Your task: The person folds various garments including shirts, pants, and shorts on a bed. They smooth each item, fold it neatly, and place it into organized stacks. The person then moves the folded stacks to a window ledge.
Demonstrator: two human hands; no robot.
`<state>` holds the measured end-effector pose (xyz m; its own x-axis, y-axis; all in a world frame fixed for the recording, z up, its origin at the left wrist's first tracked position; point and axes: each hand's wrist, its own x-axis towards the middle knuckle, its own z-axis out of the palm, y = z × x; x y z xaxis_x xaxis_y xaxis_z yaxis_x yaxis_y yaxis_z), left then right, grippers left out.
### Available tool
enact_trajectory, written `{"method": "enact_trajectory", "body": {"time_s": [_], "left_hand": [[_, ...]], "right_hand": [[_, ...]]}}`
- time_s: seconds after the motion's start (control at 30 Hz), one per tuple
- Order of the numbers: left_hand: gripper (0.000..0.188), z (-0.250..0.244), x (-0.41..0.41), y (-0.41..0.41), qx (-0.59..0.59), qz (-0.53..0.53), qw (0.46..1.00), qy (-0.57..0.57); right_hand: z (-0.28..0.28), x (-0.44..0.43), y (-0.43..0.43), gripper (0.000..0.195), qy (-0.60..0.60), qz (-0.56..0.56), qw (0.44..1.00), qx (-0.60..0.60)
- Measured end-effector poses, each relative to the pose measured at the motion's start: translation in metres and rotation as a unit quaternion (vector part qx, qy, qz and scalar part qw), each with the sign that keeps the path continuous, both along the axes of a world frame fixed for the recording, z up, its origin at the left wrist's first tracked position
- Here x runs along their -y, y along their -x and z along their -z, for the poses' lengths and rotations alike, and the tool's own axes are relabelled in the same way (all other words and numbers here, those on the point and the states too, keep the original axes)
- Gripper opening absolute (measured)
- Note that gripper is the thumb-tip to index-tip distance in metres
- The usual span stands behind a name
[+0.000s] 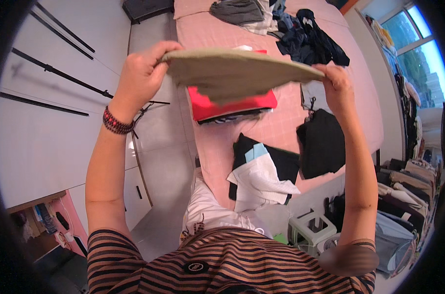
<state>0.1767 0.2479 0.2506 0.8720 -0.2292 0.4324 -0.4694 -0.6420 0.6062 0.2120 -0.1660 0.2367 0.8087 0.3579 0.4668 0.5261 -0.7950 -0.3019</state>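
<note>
An olive-khaki garment (222, 71) is stretched in the air between my two hands, its lower part hanging and blurred. My left hand (143, 71) grips its left end, with a beaded bracelet on that wrist. At the opposite end, my right hand (336, 79) pinches the other corner. Beneath the garment, partly hidden by it, lies a stack of folded clothes with a red piece (230, 106) on top. Nearer to me are a white cloth (261, 180) over a black folded cloth (281, 160), and to their right black folded trousers (321, 143).
The pink-covered bed (215, 147) holds a grey garment (237, 11) and dark clothes (310, 40) at its far end. White cabinets (53, 136) with black handles line the left. A plastic stool (312, 228) and a rack of hanging clothes (402, 198) stand at the right.
</note>
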Motion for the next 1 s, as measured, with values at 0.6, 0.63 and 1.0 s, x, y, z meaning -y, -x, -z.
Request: {"method": "enact_trajectory", "body": {"time_s": [0.6, 0.63, 1.0], "left_hand": [[0.046, 0.323, 0.041, 0.035, -0.134, -0.031, 0.968, -0.209], [0.047, 0.32, 0.042, 0.035, -0.144, -0.026, 0.968, -0.206], [0.036, 0.319, 0.095, 0.12, -0.225, 0.052, 0.969, -0.09]], "right_hand": [[0.31, -0.014, -0.016, 0.035, 0.061, 0.081, 0.986, -0.133], [0.31, -0.013, -0.014, 0.035, 0.057, 0.075, 0.987, -0.132], [0.371, 0.085, 0.146, 0.035, -0.048, 0.249, 0.906, -0.339]]}}
